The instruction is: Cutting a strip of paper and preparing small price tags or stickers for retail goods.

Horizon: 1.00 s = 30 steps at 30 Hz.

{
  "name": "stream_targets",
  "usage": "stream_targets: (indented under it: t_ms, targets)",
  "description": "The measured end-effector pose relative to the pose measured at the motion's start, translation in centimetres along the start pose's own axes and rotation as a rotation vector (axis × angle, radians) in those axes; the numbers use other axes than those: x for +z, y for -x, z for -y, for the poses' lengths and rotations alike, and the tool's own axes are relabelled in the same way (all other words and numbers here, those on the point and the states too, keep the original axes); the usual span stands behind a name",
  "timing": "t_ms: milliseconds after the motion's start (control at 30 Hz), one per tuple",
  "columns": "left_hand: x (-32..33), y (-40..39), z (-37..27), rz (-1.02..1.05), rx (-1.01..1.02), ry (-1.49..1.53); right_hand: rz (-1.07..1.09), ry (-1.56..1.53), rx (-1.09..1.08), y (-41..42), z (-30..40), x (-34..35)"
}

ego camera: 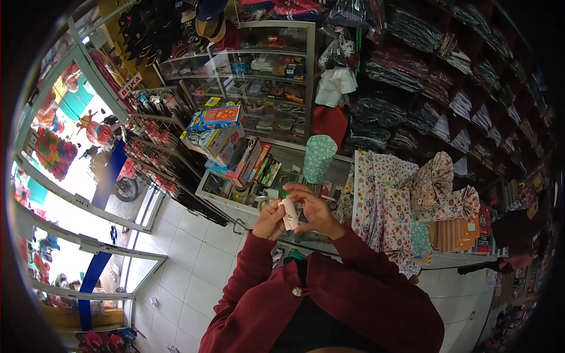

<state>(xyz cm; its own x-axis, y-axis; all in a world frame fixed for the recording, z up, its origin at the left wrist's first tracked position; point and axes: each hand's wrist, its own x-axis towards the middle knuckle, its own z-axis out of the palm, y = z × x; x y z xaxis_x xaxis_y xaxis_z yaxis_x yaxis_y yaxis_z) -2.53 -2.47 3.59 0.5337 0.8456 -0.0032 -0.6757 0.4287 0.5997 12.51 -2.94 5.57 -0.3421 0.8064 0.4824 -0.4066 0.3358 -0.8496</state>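
A small roll of pale patterned paper [289, 213] is held up in front of my chest, above the near edge of the counter. My left hand [268, 221] pinches its left side between thumb and fingers. On the other side, my right hand [320, 216] curves around it, thumb at the lower end and fingers spread near the top. A ring like a roll of tape [265, 204] shows just behind my left fingers; whether it touches them I cannot tell. Beyond my hands, a cylinder wrapped in mint floral paper [318, 159] stands upright on the glass counter [288, 155].
Floral wrapping paper [375, 194] covers the counter to the right, with a gathered floral package [430, 181] on it. Toy boxes [216, 132] are stacked at left. A glass display cabinet [311, 84] rises behind. Hanging racks [154, 145] stand near the glass door [88, 247].
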Motion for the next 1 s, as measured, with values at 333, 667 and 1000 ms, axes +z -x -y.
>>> stream_targets:
  t_ms: [333,667,1000]
  targets:
    - [-1.6,0.0,-0.5,-0.195,0.078,-0.372,0.145,0.730,0.015,-1.0,3.0,-0.5]
    - [0.0,0.2,0.8,0.078,0.016,0.010,-0.049,-0.031,0.006,0.7,-2.2,-0.6]
    - [-1.3,0.0,0.2,-0.147,-0.014,-0.295,0.168,0.678,0.092,-0.5,2.6,-2.2]
